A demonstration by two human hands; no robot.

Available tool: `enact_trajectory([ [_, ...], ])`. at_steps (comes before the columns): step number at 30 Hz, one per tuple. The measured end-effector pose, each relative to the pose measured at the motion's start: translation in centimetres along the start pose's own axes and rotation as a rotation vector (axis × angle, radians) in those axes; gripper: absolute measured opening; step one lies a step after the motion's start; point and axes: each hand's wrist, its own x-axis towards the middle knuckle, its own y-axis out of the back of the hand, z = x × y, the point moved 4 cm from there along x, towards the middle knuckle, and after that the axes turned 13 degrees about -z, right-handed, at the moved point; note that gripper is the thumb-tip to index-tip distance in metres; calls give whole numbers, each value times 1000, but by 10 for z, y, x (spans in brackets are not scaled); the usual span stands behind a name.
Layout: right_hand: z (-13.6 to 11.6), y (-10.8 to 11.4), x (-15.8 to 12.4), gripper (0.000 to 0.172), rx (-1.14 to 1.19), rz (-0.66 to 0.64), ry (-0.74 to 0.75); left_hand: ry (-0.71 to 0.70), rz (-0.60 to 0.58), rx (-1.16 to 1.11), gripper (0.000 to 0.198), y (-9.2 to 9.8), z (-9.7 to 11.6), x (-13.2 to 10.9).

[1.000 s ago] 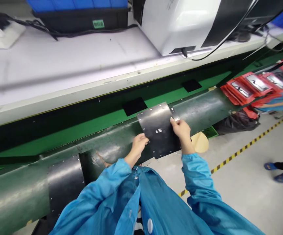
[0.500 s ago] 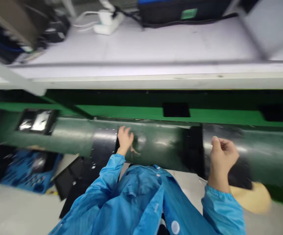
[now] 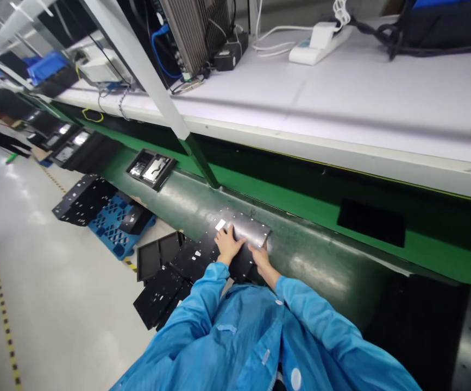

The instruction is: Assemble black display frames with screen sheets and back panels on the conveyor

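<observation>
A black panel (image 3: 245, 222) with small light spots lies on the green work surface (image 3: 316, 260) in front of me. My left hand (image 3: 227, 245) rests on the panel with its fingers spread, close to a small white label (image 3: 220, 224). At the panel's right edge my right hand (image 3: 263, 257) grips it, the thumb on top and the other fingers partly hidden at the edge. The two hands are close together but apart.
A black tray (image 3: 151, 169) stands on the surface to the left. More black panels (image 3: 162, 296) and a blue pallet (image 3: 115, 222) are at lower left. A slanted post (image 3: 137, 65) and a white shelf (image 3: 365, 108) rise beyond. A person (image 3: 2, 138) is far left.
The view has turned left. My right hand has come over from the right side to the panel's right edge. My left hand has moved onto the panel's top.
</observation>
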Motion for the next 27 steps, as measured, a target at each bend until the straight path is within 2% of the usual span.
enact_trajectory([
  [3, 2, 48, -20, 55, 60, 185, 57, -94, -50, -104, 85, -19, 31, -13],
  [6, -6, 104, -43, 65, 77, 282, 101, -221, -107, -345, 75, -49, 68, -27],
  [9, -20, 141, -58, 61, -164, 373, 11, -288, -299, -631, 68, -84, 99, -38],
  [11, -25, 152, -64, 54, -402, 433, -87, -340, -430, -745, 67, -98, 112, -46],
  [14, -22, 148, -65, 54, -537, 395, -110, -504, -470, -778, 65, -94, 117, -64],
  [16, -17, 139, -58, 62, -463, 273, -53, -631, -431, -755, 64, -80, 112, -78],
  [18, -17, 128, -47, 70, -376, 182, 22, -679, -369, -720, 67, -65, 103, -88],
  [20, -23, 118, -34, 71, -366, 158, 109, -618, -316, -701, 67, -51, 92, -91],
  [24, -37, 96, -5, 73, -386, 109, 268, -342, -311, -728, 54, -37, 72, -85],
  [27, -38, 81, 13, 73, -410, 67, 284, -177, -269, -700, 46, -32, 60, -78],
])
